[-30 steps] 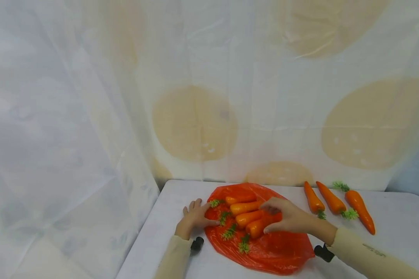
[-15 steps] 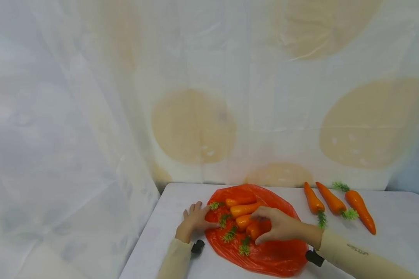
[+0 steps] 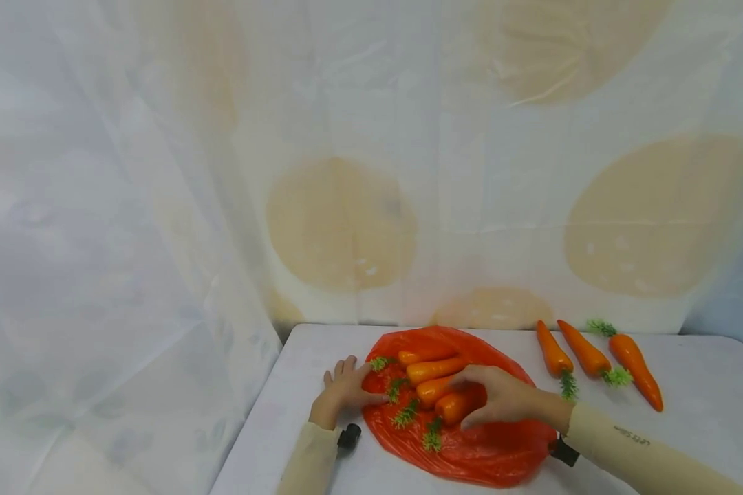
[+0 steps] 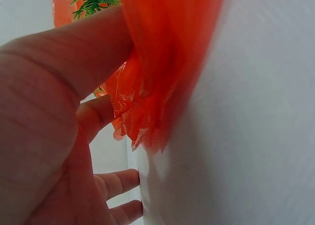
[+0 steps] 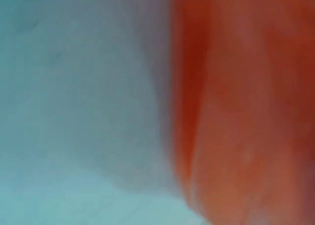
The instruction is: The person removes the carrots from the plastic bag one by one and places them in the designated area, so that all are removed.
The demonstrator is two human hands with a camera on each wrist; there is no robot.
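Observation:
Several orange carrots with green leafy tops lie side by side on a red plastic bag (image 3: pixel 489 454), their tops pointing left. My right hand (image 3: pixel 501 397) grips the nearest carrot (image 3: pixel 452 408), fingers on its far side and thumb on its near side; the hand hides the carrot's right end. At the bag's left edge, my left hand (image 3: pixel 342 395) spreads its fingers, with thumb and index finger touching the plastic. In the left wrist view, red film (image 4: pixel 167 52) covers the thumb's tip. The right wrist view is blurred, with only red plastic (image 5: pixel 236 112) and a pale surface.
Three more carrots lie at the back right of the white table: a left one (image 3: pixel 554 352), a middle one (image 3: pixel 585 349) and a right one (image 3: pixel 638 371). A patterned curtain (image 3: pixel 470 172) hangs behind the table, another cloth at the left.
My right hand has moved left and slightly down over the carrots, then a little back to the right. The left hand has stayed at the bag's edge. The carrots have hardly moved.

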